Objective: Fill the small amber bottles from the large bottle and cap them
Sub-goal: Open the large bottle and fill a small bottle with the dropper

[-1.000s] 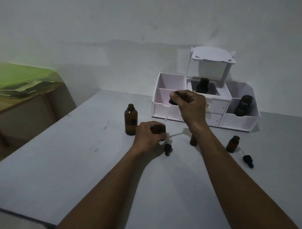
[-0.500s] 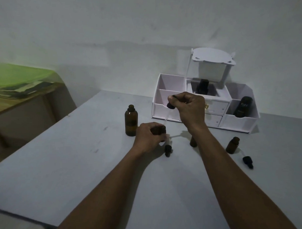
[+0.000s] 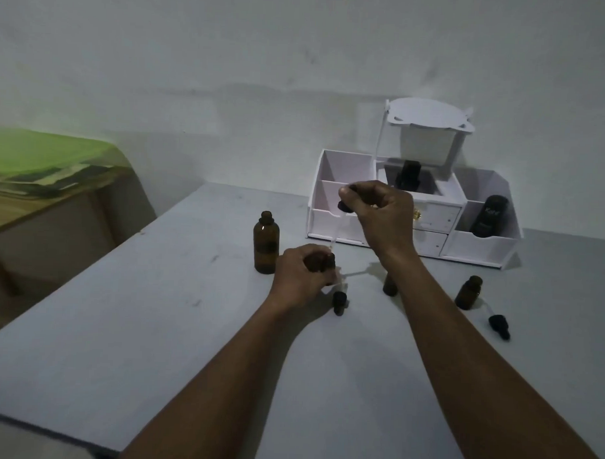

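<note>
My left hand (image 3: 301, 275) grips a small amber bottle (image 3: 324, 262) standing on the table, mostly hidden by my fingers. My right hand (image 3: 384, 216) holds a dropper (image 3: 343, 210) by its black bulb above that bottle, glass tube pointing down at the bottle's mouth. The large amber bottle (image 3: 266, 243) stands uncapped just left of my left hand. A second small bottle (image 3: 390, 286) stands partly behind my right wrist, and a third (image 3: 468, 292) stands further right. A black dropper cap (image 3: 339, 302) stands near my left hand; another dropper cap (image 3: 499, 325) lies at right.
A white desk organiser (image 3: 414, 216) with drawers stands at the back of the grey table (image 3: 153, 327), holding two dark bottles (image 3: 488, 217). A wooden table with green and dark sheets (image 3: 39, 172) sits to the left. The wall is close behind.
My right hand has shifted slightly, keeping the dropper over the small bottle. My left hand stays on the bottle.
</note>
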Demonstrator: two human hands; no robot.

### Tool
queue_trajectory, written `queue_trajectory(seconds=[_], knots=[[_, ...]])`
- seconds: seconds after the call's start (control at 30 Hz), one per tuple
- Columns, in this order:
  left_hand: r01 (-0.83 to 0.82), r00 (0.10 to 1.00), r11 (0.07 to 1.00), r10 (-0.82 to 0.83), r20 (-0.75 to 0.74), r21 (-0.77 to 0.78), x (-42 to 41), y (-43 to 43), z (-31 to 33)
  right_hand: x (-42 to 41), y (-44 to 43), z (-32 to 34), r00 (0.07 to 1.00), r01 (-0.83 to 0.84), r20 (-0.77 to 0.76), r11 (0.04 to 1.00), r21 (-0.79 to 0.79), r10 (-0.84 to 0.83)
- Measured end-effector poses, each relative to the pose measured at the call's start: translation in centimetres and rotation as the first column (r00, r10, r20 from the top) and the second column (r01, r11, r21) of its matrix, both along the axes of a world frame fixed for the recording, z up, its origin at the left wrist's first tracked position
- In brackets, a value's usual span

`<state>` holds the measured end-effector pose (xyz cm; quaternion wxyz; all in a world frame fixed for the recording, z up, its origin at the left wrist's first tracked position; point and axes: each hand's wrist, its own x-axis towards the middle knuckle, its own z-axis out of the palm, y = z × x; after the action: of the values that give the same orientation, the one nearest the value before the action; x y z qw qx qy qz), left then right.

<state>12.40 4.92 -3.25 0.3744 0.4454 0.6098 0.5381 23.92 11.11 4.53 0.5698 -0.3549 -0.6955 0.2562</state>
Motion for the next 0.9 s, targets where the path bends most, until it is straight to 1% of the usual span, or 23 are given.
queue_trajectory(seconds=[0.07,0.17,0.2,0.33,0.4,0.43,0.5,0.53,0.6,0.67,0.9], knots=[[0.004,0.999,1.0,-0.005,0.049,0.01,-0.1,-0.8,0.0,0.2,-0.2,0.5,0.999,0.004,-0.05,1.0,0.004,-0.004],[-0.003,1.0,1.0,0.003,-0.012,0.026,-1.0,-2.0,-0.5,0.2,-0.5,1.8,0.989,0.022,-0.144,0.999,0.024,-0.018],[-0.009,1.0,0.999,0.01,-0.009,0.037,-1.5,-2.7,-0.6,0.0,-0.8,2.2,0.985,0.027,-0.174,0.999,0.028,-0.022],[-0.052,0.997,0.998,0.05,0.064,0.033,-4.5,-5.2,-0.9,-1.8,-1.9,3.4,0.968,-0.022,-0.249,0.999,0.031,0.029],[-0.106,0.98,0.994,0.101,0.172,0.015,-6.2,-6.3,-0.6,-3.2,-2.2,3.7,0.96,-0.052,-0.273,0.998,0.023,0.056],[-0.154,0.972,0.988,0.149,0.182,0.014,-7.1,-6.6,-0.4,-3.8,-2.2,3.8,0.957,-0.059,-0.283,0.998,0.015,0.061],[-0.273,0.961,0.962,0.271,0.059,0.028,-8.6,-6.6,-0.2,-5.0,-2.4,4.0,0.953,-0.06,-0.297,0.998,-0.011,0.054],[-0.333,0.943,0.941,0.331,0.043,0.056,-9.2,-6.4,-0.1,-5.5,-2.7,4.1,0.949,-0.066,-0.31,0.998,-0.023,0.056],[-0.403,0.915,0.907,0.397,0.067,0.124,-9.7,-5.7,-0.1,-6.3,-2.9,4.2,0.933,-0.075,-0.354,0.997,-0.036,0.058],[-0.395,0.919,0.903,0.39,0.062,0.17,-9.7,-5.0,-0.2,-6.9,-3.0,4.2,0.926,-0.063,-0.374,0.997,-0.036,0.045],[-0.238,0.968,0.952,0.249,-0.033,0.194,-10.4,-2.7,-0.4,-7.3,-2.5,3.7,0.934,-0.067,-0.356,0.996,-0.054,0.044]])
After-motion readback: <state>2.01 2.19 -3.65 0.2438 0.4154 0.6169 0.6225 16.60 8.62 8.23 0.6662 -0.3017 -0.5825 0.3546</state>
